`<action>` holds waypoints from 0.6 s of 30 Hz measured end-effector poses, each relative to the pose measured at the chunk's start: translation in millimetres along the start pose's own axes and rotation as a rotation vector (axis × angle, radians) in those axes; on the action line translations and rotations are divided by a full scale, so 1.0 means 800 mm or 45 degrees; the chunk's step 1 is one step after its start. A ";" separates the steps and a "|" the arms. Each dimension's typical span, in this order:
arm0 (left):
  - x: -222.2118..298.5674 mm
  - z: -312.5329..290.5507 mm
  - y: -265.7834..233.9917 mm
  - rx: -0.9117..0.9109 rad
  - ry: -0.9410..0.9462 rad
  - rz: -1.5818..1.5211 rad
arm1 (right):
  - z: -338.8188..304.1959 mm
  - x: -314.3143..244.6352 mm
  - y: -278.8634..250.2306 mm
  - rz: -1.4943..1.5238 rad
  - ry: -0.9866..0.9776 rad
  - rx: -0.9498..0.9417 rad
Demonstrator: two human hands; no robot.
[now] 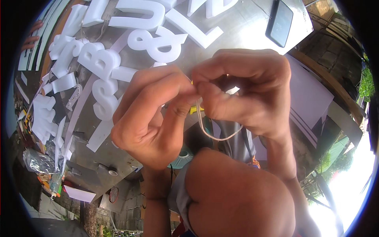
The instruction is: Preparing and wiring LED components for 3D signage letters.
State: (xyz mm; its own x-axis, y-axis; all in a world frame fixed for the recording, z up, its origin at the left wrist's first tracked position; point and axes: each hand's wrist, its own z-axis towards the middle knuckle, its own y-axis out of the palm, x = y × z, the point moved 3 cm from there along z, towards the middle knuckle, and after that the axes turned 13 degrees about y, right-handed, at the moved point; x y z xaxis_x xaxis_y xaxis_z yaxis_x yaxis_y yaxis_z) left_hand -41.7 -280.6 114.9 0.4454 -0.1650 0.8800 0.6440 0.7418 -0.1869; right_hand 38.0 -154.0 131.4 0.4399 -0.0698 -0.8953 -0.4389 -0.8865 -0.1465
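A thin clear-coated wire (213,137) runs up to the fingertips of both my hands and hangs below them in a loop. My left hand (152,114) is closed, its thumb and forefinger pinched together at the wire's upper end. Touching or almost touching it, my right hand (252,87) is also closed in a pinch, and the loop curves back under its palm. The exact spot where the fingertips meet is covered by the fingers. A small yellow piece (194,109) shows just behind the wire; its kind I cannot make out.
Several thick white letter-shaped pieces (144,14) lie on the grey metal table (241,31). A dark phone (281,23) rests near the far right corner. Crumpled clear plastic (39,160) sits at the left edge. Another person's hand (31,37) shows at the far left.
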 end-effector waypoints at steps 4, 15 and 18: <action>-0.004 0.001 -0.001 -0.024 0.060 -0.046 | 0.001 0.003 0.002 0.094 0.120 -0.020; -0.005 0.002 0.005 0.053 -0.082 -0.403 | -0.004 0.009 0.006 0.528 0.278 -0.078; -0.002 0.003 0.005 0.174 -0.134 -0.435 | -0.005 -0.002 0.007 0.505 0.223 -0.024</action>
State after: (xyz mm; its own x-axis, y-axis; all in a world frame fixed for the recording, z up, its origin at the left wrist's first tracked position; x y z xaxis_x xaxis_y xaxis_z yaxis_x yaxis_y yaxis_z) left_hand -41.4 -275.9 114.1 0.1486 -0.3557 0.9227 0.6525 0.7364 0.1789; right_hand 38.0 -160.4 134.1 0.3675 -0.4819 -0.7955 -0.5870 -0.7836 0.2035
